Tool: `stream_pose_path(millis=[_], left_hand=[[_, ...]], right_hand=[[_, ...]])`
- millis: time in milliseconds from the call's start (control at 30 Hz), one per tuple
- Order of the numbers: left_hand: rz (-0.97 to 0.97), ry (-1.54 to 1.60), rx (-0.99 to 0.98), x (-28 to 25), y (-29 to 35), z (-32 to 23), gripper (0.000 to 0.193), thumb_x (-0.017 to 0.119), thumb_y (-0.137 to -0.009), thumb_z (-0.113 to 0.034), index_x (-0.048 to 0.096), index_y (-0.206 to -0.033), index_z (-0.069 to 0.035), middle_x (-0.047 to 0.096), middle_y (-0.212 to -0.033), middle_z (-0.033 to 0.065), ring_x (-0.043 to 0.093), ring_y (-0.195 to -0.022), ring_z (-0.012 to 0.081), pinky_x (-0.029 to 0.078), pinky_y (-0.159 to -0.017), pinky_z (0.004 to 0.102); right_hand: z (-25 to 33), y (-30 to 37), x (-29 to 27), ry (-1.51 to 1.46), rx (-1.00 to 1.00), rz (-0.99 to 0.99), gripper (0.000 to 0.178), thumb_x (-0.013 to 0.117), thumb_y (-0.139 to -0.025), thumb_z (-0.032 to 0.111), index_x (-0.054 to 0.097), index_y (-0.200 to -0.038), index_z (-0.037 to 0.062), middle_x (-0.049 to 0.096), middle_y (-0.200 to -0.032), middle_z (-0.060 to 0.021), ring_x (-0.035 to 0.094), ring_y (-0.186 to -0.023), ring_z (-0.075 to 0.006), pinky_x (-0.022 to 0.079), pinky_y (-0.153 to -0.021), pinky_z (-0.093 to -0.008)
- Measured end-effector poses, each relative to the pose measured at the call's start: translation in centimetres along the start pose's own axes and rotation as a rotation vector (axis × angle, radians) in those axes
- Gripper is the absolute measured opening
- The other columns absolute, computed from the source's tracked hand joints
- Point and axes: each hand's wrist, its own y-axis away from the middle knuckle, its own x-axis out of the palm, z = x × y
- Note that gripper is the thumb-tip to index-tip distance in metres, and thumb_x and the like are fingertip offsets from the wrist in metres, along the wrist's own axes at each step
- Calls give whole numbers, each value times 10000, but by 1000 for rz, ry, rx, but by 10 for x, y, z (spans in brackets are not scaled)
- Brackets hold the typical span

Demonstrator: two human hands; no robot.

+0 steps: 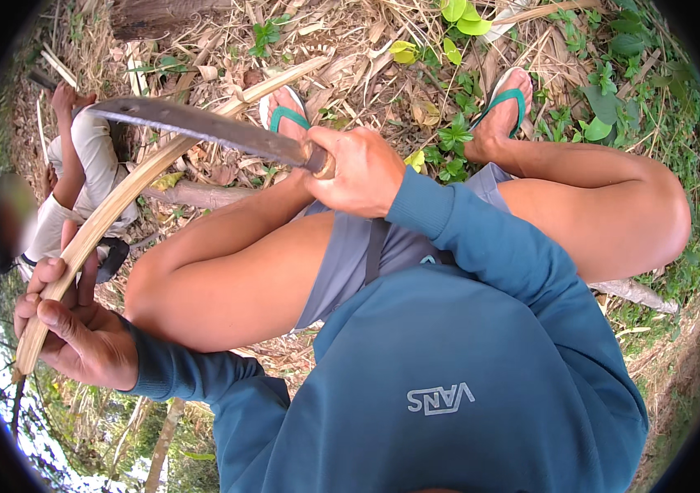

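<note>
My left hand (pixel 79 333) is closed round the lower end of a long, pale split strip of wood or bamboo (pixel 124 193), thumb and fingers on either side of it. The strip slants up and to the right, reaching past my left foot's sandal. In my right hand (pixel 358 172) is the short wooden handle of a machete (pixel 210 130). Its dark, worn blade points left and passes above the strip; I cannot tell whether the two touch. My right fingers wrap the handle, so most of it is hidden.
Another person (pixel 79 172) in light clothes sits at the left, holding a dark tool. Dry leaves and shavings (pixel 350 49) litter the ground between my sandalled feet. A branch (pixel 198 194) lies beneath my legs, and green plants (pixel 613 99) grow at the right.
</note>
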Motion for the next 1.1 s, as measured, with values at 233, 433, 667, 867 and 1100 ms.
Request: stream_pose_path(millis=[233, 433, 667, 867, 1100], left_hand=[[-27, -19, -33, 7, -8, 0, 227, 441, -1017, -210, 420, -1078, 8, 587, -1065, 244, 586, -1071, 499, 628, -808, 421], [19, 3, -3, 1, -2, -2, 231, 438, -1018, -213, 403, -1051, 13, 587, -1058, 242, 581, -1074, 507, 634, -790, 429], [0, -6, 8, 7, -6, -4, 234, 457, -1011, -216, 417, -1095, -1, 585, -1062, 240, 589, -1071, 493, 636, -781, 421], [-29, -45, -7, 8, -6, -5, 239, 462, -1010, -218, 412, -1091, 2, 586, -1069, 241, 592, -1069, 491, 637, -774, 423], [-14, -39, -9, -2, -5, 2, 254, 456, -1011, -229, 379, -1013, 13, 587, -1046, 227, 584, -1077, 496, 633, -792, 420]], right_hand=[[-26, -24, -1, -12, 138, 8, 204, 642, -760, 227, 601, -825, 38, 591, -639, -211, 601, -611, -411, 483, -571, -458], [-8, -6, 4, 29, 10, 9, 217, 651, -737, 218, 606, -853, 41, 603, -657, -219, 618, -635, -408, 496, -589, -467], [-26, -24, -5, 71, 119, -42, 258, 615, -733, 225, 627, -902, 29, 616, -670, -222, 626, -660, -410, 509, -632, -472], [-47, -16, 5, 12, 170, 25, 253, 607, -729, 242, 591, -834, 12, 605, -681, -236, 621, -664, -412, 488, -639, -477], [-77, -16, 3, 66, 321, 38, 291, 615, -734, 270, 589, -856, 7, 607, -712, -257, 624, -748, -439, 487, -694, -490]])
